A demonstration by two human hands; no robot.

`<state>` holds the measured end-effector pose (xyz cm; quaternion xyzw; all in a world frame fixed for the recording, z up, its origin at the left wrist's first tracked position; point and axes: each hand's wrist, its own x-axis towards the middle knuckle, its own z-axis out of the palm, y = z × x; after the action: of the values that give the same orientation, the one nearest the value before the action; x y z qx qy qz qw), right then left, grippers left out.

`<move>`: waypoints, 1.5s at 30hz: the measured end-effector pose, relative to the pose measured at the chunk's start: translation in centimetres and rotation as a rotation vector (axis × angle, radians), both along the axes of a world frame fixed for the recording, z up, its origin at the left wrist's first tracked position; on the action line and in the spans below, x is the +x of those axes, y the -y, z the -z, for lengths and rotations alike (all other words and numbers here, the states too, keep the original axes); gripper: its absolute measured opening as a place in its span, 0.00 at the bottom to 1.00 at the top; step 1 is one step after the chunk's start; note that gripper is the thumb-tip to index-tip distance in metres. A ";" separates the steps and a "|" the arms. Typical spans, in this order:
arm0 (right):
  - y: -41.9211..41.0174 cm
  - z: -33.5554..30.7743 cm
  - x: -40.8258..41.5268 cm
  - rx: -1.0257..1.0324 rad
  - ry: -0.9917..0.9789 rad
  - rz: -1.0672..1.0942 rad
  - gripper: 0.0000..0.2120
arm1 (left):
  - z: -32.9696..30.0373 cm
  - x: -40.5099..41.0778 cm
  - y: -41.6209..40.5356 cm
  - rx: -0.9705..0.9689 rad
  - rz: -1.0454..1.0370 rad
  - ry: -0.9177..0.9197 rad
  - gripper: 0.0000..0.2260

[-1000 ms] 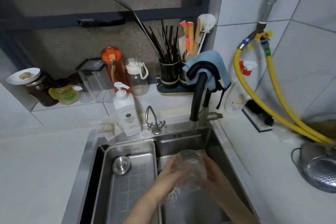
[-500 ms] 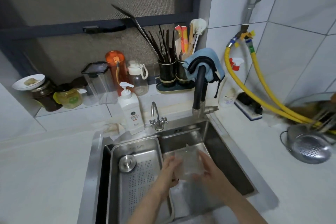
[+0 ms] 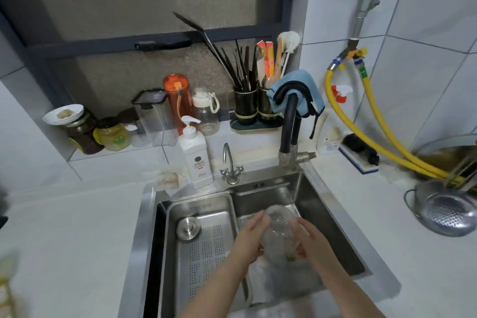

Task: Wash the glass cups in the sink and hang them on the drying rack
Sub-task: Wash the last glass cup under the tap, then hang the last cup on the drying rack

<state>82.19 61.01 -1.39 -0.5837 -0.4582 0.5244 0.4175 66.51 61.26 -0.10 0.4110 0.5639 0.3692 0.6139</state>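
Both my hands clasped the glass cup point(image 3: 280, 232) between them over the sink point(image 3: 322, 214), left hand point(image 3: 251, 236) and right hand point(image 3: 311, 240) gripping opposite sides.

A clear glass cup point(image 3: 280, 230) sits tilted over the steel sink point(image 3: 333, 217) basin, its rim toward twelve o'clock. A hand flanks it at nine and at three o'clock. A yellowish smear marks its lower end.
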 end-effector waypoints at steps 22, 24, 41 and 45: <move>-0.7 1.2 4.7 0.014 0.209 -0.311 0.07 | 1.4 5.2 2.4 -0.039 -0.427 -0.059 0.15; -0.5 1.1 4.7 0.004 0.203 -0.327 0.07 | 1.6 5.1 2.8 -0.053 -0.427 -0.020 0.13; 5.4 -2.0 -12.6 0.006 -0.052 -0.726 0.17 | -0.2 -9.0 15.3 0.018 -0.914 0.079 0.18; 10.0 -2.5 -19.9 -0.046 -0.087 -0.816 0.12 | -1.5 -15.0 21.5 0.050 -1.051 0.064 0.17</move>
<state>62.29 50.98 1.16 -0.3405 -0.6222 0.6813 0.1811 51.56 39.78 1.41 0.0754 0.6659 0.6530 0.3529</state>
